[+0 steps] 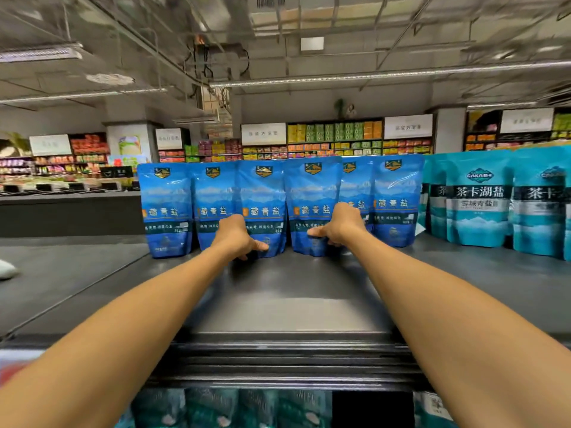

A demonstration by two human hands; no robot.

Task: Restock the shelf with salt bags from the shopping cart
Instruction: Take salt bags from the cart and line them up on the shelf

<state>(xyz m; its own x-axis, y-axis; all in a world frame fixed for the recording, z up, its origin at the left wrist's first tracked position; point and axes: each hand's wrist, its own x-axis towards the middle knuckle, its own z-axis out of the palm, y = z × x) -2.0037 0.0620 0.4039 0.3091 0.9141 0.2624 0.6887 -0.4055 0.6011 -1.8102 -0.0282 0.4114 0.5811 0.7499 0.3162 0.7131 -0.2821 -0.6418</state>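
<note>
- My two bare forearms reach forward over a dark, smooth metal shelf.
- My left hand curls its fingers round the lower edge of a glossy blue salt bag.
- My right hand grips the next blue bag likewise.
- Six such flat pouches stand upright in a row; teal salt pouches stand beside them to the right.

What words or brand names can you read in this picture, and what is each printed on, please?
"藏青盐": on each blue salt bag standing in the row on the shelf top.
"CAKA" and "茶卡湖盐": on the teal salt bags to the right.
Smaller print on the bags and the white aisle signs: too blurred to read.
</note>
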